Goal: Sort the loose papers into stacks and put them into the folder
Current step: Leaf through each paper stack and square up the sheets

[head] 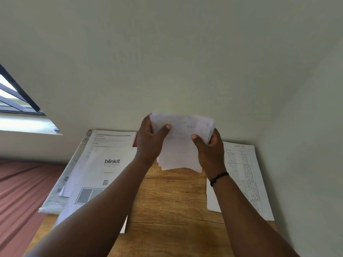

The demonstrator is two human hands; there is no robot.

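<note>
Both hands hold one bunch of papers (181, 143) up above the wooden counter (167, 201), close to the wall (167, 52). Left hand (150, 143) grips the left edge, thumb on the front. Right hand (209, 149) grips the right edge the same way and wears a dark wristband (219, 178). On the left lies a pile with a blinkit sheet (104, 173) on top. Something red (135, 141), maybe the folder, peeks out behind it. Another printed stack (243, 175) lies on the right.
</note>
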